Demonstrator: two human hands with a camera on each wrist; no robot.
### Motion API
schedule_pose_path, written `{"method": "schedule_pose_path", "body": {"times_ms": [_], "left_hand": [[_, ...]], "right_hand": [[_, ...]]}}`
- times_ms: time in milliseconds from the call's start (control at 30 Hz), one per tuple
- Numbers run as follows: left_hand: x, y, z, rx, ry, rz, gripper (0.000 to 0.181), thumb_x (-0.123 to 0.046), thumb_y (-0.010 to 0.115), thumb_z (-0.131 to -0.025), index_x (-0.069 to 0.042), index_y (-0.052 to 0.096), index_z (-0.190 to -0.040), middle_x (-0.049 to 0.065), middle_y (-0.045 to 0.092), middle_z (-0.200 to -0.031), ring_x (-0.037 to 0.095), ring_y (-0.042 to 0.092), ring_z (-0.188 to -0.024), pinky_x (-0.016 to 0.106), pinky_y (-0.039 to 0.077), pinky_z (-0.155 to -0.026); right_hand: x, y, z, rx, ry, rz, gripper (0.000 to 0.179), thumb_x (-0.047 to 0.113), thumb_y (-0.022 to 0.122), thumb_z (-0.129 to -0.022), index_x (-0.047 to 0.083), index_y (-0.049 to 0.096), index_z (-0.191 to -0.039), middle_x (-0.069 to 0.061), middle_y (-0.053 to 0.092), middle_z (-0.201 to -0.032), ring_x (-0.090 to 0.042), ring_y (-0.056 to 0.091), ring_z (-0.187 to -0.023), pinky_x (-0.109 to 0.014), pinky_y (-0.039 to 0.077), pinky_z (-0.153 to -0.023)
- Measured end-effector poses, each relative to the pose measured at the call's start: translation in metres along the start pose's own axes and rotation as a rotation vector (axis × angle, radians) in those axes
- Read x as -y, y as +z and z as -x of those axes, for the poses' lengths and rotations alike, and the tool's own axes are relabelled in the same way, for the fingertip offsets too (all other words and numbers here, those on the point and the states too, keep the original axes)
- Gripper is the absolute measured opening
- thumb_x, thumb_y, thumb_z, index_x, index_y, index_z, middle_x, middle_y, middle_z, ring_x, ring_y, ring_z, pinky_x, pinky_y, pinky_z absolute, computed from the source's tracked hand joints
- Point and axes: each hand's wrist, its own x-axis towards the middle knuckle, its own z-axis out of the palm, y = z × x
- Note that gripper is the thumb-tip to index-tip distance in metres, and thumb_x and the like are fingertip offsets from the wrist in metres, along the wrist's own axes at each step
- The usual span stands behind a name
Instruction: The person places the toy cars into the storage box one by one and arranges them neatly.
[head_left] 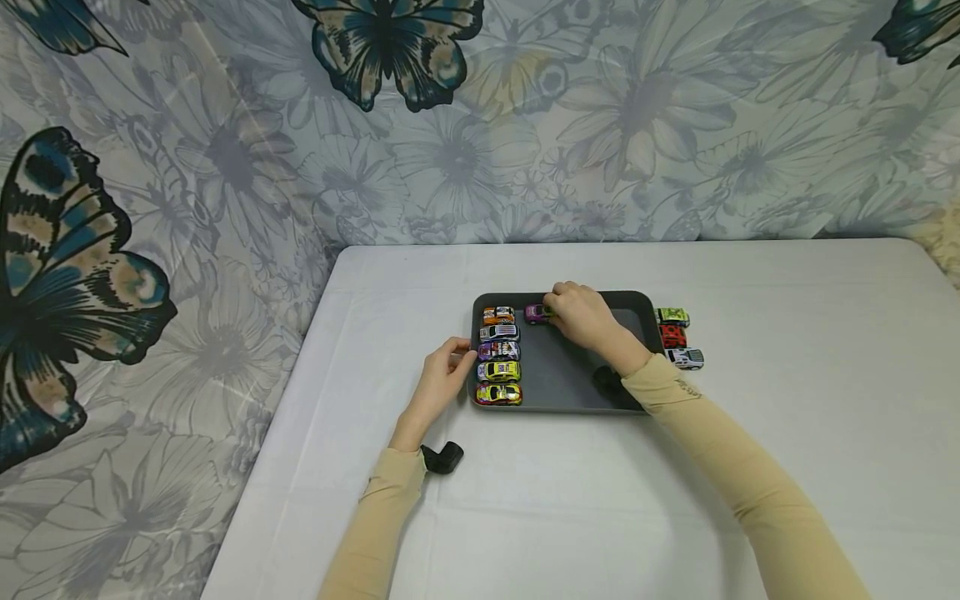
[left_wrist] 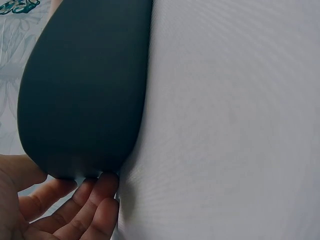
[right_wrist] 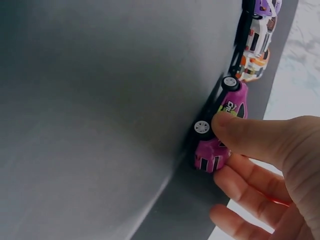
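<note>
Head view, tray: one dark grey tray (head_left: 570, 392) with rounded corners lies flat on the white table (head_left: 787, 433).
Head view, cars on tray: six toy cars. Five stand in a column along the tray's left edge, top to bottom an orange car (head_left: 498, 315), a white car (head_left: 499, 332), a purple-and-white car (head_left: 498, 350), a yellow car (head_left: 498, 371) and a yellow-and-pink car (head_left: 498, 393). The sixth, a magenta car (head_left: 536, 313), sits at the far edge just right of the orange one.
Head view, cars off tray: three, in a column just beside the tray's right edge, namely a green car (head_left: 672, 317), a red car (head_left: 672, 336) and a white-and-blue car (head_left: 685, 358).
Head view, right hand (head_left: 581, 318): reaches over the tray, fingers curled down onto the magenta car.
Head view, left hand (head_left: 442, 379): rests on the table at the tray's left edge, fingertips bent against the rim.
Head view, other: one small black object (head_left: 442, 457) at the left wrist; a butterfly-and-flower cloth (head_left: 225, 167) hangs behind the table.
Left wrist view: the tray's (left_wrist: 85, 90) dark rounded corner fills the upper left; fingertips (left_wrist: 102, 187) of the left hand touch its rim, loosely curled; white table (left_wrist: 235, 125) beside it.
Right wrist view: the thumb (right_wrist: 250, 137) presses the magenta car's (right_wrist: 220, 132) side while fingers (right_wrist: 250, 192) curl behind it, a pinch. The car stands on the tray (right_wrist: 100, 100); two more cars (right_wrist: 257, 42) line up beyond it.
</note>
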Motion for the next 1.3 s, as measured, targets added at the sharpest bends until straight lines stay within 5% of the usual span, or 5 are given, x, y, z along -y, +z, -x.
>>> {"method": "schedule_pose_path", "body": {"times_ms": [1067,1300], "left_hand": [[-0.002,0.000,-0.001,-0.006,0.011,0.009,0.023,-0.016,0.052,-0.096,-0.001,0.058,-0.112,0.014,0.062,-0.106,0.021,0.062,-0.080,0.028,0.048,-0.065],[-0.001,0.000,0.000,-0.009,0.012,0.011,0.023,-0.016,0.053,-0.096,0.000,0.058,-0.112,0.015,0.062,-0.106,0.021,0.063,-0.081,0.030,0.049,-0.067]], "right_hand": [[0.004,-0.001,0.006,-0.050,0.022,-0.003,0.021,0.008,0.075,-0.077,0.000,0.066,-0.094,-0.013,0.060,-0.086,-0.028,0.058,-0.080,-0.041,0.047,-0.068],[-0.002,-0.009,0.017,-0.118,0.019,-0.024,0.017,0.006,0.072,-0.079,0.000,0.067,-0.095,-0.014,0.062,-0.087,-0.029,0.058,-0.081,-0.042,0.046,-0.066]]}}
